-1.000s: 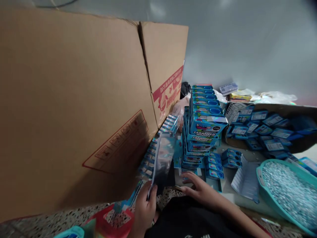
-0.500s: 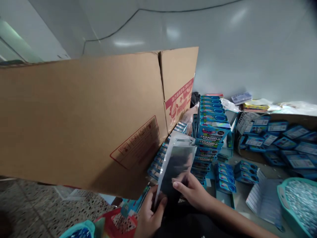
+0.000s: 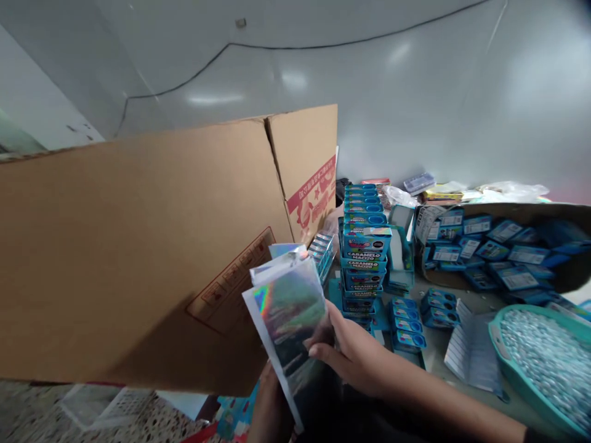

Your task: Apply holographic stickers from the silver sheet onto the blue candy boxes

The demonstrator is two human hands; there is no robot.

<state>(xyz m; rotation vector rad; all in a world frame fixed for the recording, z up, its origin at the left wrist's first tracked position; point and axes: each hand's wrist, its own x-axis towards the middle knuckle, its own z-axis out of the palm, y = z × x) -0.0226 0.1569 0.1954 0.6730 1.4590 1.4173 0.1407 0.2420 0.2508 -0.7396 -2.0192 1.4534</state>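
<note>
Shiny sheets [image 3: 289,314] sit left of and nearer me than the blue box stack [image 3: 364,249], which reads "CARAMELO MACIZO". My right hand [image 3: 344,354] pinches their right edge, grip closed. Left hand [image 3: 268,400] is behind them, fingers hidden; can't tell its grip. Left of stack: big carton [image 3: 161,246], red print too small to read. Right of stack: labelled blue packs [image 3: 503,231], teal basin [image 3: 496,338].

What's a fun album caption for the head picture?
Right hand holds shiny sheets near a cardboard box and stacked blue boxes.
</note>
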